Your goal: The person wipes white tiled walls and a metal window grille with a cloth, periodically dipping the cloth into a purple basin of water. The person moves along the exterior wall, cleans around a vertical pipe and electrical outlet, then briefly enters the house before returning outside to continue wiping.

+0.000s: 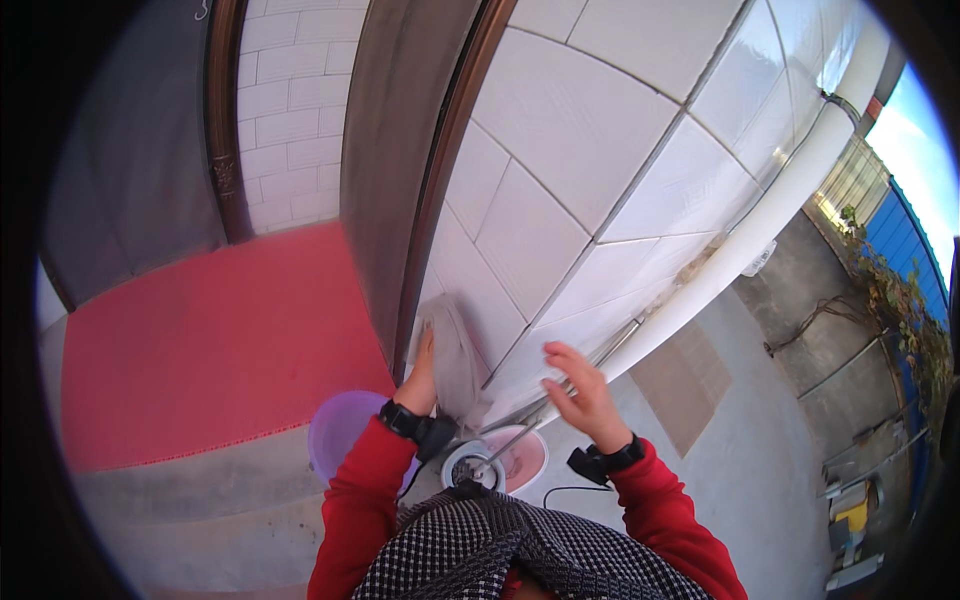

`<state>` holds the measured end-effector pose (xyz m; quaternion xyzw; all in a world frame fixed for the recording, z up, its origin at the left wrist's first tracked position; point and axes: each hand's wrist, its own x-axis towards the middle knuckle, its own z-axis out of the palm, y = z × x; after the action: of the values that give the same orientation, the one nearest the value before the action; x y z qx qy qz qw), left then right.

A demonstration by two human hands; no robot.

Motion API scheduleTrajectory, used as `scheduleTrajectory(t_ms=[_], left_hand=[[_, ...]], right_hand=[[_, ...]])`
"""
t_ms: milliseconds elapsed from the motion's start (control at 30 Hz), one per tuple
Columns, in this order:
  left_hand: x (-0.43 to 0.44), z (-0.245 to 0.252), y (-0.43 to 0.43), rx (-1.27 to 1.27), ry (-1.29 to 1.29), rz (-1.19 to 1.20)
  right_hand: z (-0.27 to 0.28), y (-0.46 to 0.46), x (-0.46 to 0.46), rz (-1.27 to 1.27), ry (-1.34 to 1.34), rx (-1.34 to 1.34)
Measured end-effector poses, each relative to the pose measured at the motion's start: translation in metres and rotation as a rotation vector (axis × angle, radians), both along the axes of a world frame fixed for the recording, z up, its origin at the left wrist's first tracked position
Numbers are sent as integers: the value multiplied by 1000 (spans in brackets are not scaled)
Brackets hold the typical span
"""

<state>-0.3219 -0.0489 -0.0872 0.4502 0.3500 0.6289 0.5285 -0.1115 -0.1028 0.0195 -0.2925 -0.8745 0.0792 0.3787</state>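
Note:
My left hand [424, 367] is on a grey cloth [454, 364], which lies against the white wall tiles [540, 247] beside the brown door frame; the cloth hides its fingers in part. My right hand [585, 390] is raised in front of the wall with its fingers apart and nothing in it. Below and between the hands stand a round container [448, 471] with a pale rim and a pink basin [534, 456]. A thin metal rod [517, 439] slants up from the container.
A purple basin [330, 427] stands by my left forearm, at the edge of a red mat [225, 352] in the doorway. A white pipe [697, 292] runs along the wall at the right. Farther right are a brown floor mat [682, 382] and a vine [900, 292].

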Motion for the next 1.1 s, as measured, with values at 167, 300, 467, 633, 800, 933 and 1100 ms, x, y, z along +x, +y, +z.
scheduleTrajectory(t_ms=[167, 300, 467, 633, 800, 933, 1100], left_hand=[[-9, 77, 39, 407, 93, 104], [3, 106, 18, 428, -152, -116], [8, 78, -32, 368, -5, -179], [-13, 64, -49, 149, -90, -244], [-25, 32, -55, 270, 109, 13], [-65, -14, -49, -48, 340, -58], [-87, -40, -62, -213, 280, 50]], right_hand=[[18, 10, 26, -121, 110, -99], [-21, 9, -4, 98, 366, -1013], [-65, 12, -48, 499, 797, -1392], [-66, 18, -64, 606, 1034, -1480], [-48, 13, -77, 323, 786, -1266], [-26, 12, -70, 334, 805, -1205], [-15, 20, -71, 288, 643, -960]])
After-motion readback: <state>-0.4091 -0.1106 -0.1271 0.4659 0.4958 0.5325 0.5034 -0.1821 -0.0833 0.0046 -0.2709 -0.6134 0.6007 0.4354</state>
